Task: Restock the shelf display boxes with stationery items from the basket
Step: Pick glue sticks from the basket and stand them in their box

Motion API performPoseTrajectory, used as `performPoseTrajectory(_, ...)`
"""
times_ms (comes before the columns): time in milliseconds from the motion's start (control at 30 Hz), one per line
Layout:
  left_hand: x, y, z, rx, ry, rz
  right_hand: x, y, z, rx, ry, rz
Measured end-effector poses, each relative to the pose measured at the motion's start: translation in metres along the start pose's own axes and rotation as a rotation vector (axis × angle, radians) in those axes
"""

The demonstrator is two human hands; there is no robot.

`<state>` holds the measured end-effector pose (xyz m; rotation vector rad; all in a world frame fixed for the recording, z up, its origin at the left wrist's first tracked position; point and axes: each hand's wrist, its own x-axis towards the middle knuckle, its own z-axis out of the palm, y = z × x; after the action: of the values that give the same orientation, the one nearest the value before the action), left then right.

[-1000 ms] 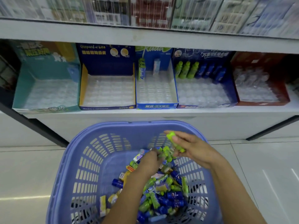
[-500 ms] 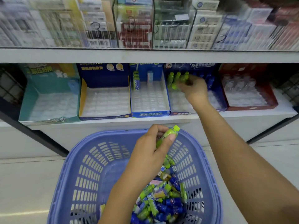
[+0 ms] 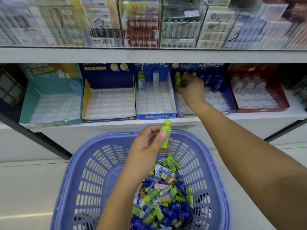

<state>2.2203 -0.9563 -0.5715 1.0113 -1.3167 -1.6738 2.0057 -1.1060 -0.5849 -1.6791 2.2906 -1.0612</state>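
A purple plastic basket (image 3: 93,163) stands on the floor below me, with several small green, blue and boxed stationery items (image 3: 164,198) piled in it. My left hand (image 3: 147,143) hovers over the basket's far rim and pinches a small green bottle-shaped item (image 3: 165,134) upright. My right hand (image 3: 191,89) reaches into the dark blue display box (image 3: 231,103) on the shelf. Its fingers curl round a green bottle-shaped item (image 3: 177,80) at the box's back left, beside a row of blue ones (image 3: 214,79).
Along the shelf stand a teal box (image 3: 26,105), a yellow-sided blue box (image 3: 85,98), a blue box (image 3: 156,116) with a few items at its back, and a red box (image 3: 285,103). Above is a shelf of packaged goods (image 3: 149,24). White tiled floor surrounds the basket.
My right hand went from the basket up to the dark blue box with a green item. My left hand rose out of the pile holding another green item. My head tilted up.
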Motion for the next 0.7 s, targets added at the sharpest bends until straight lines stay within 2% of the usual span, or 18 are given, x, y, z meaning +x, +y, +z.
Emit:
performPoseTrajectory(133, -0.002, 0.008, 0.003, -0.130, 0.045, 0.053, -0.007, 0.000, -0.006, -0.094, -0.114, 0.048)
performPoseTrajectory(200, -0.002, 0.014, 0.000, -0.152, 0.097, 0.107, -0.028, -0.004, -0.013, 0.053, -0.089, 0.090)
performPoseTrajectory(300, 0.003, 0.015, 0.000, -0.116, 0.193, 0.164, -0.070, -0.011, -0.029, 0.262, 0.036, 0.053)
performPoseTrajectory(333, 0.006, 0.014, 0.002, -0.110, 0.221, 0.168, -0.084, -0.014, -0.038, 0.359, 0.018, 0.074)
performPoseTrajectory(433, 0.017, 0.012, 0.014, -0.053, 0.228, 0.181, -0.122, -0.028, -0.067, 0.726, -0.261, 0.119)
performPoseTrajectory(500, 0.027, 0.011, 0.024, 0.028, 0.202, 0.210, -0.134, -0.037, -0.078, 0.768, -0.351, 0.058)
performPoseTrajectory(633, 0.054, 0.010, 0.040, 0.152, 0.176, 0.234, -0.111, -0.034, -0.080, 0.820, -0.198, 0.148)
performPoseTrajectory(700, 0.067, 0.006, 0.048, 0.311, 0.067, 0.199, -0.087, -0.021, -0.073, 0.686, -0.077, 0.178)
